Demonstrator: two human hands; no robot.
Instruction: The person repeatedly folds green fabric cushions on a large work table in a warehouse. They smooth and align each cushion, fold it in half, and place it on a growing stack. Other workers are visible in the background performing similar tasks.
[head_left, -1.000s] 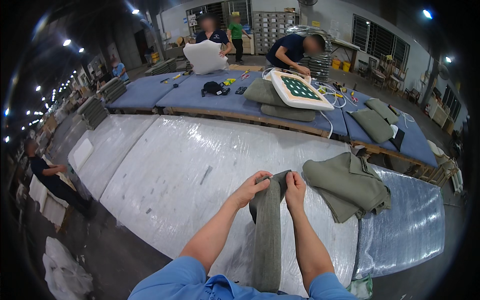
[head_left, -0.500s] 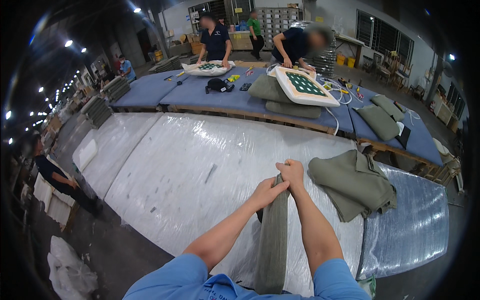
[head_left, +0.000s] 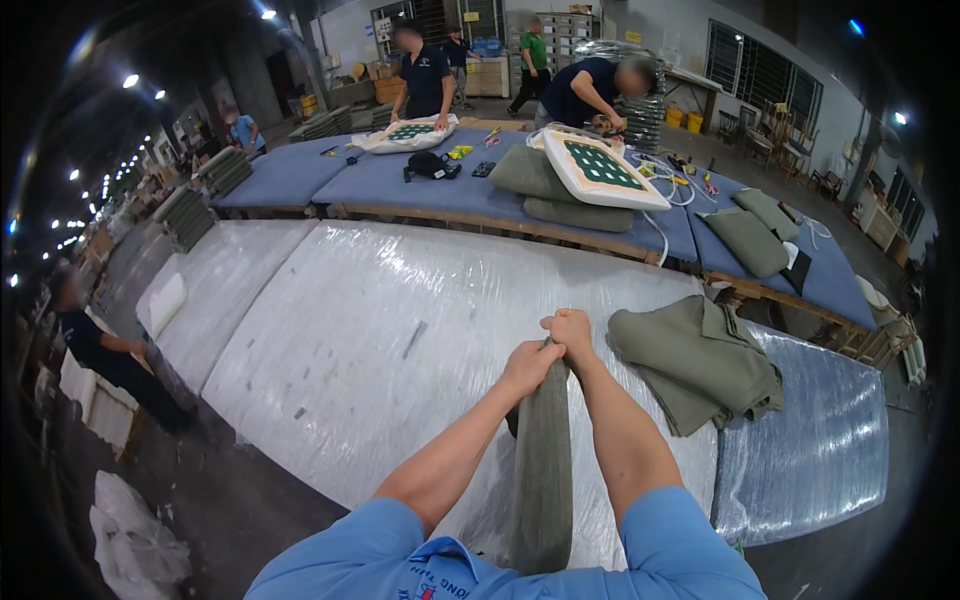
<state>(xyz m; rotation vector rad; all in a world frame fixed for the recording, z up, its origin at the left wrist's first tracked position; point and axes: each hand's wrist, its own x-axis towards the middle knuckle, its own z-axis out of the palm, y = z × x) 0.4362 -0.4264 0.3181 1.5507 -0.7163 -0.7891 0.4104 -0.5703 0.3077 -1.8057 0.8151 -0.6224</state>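
Note:
A grey-green fabric cushion [head_left: 543, 480] stands on its narrow edge, running from my body out over the table covered in clear plastic film [head_left: 340, 330]. At its far end my left hand [head_left: 528, 367] is closed on the cushion's edge, thumb on top. Right beside it, my right hand [head_left: 571, 333] is closed on the same corner, and the two hands touch. What lies under the fingers is hidden. To the right of my hands, a crumpled grey-green fabric piece [head_left: 690, 360] lies on the film.
Beyond stands a blue-topped bench [head_left: 450, 205] with a white-framed seat pad [head_left: 600, 172] resting on green cushions [head_left: 575, 214]. Two people work there, one over another pad [head_left: 405, 135]. A person [head_left: 110, 350] stands at the left, near a plastic bag [head_left: 135, 535] on the floor.
Both hands stay closed on the cushion's far end and have shifted slightly up in the picture. At the bench, the person at the right has bent over something in their hands.

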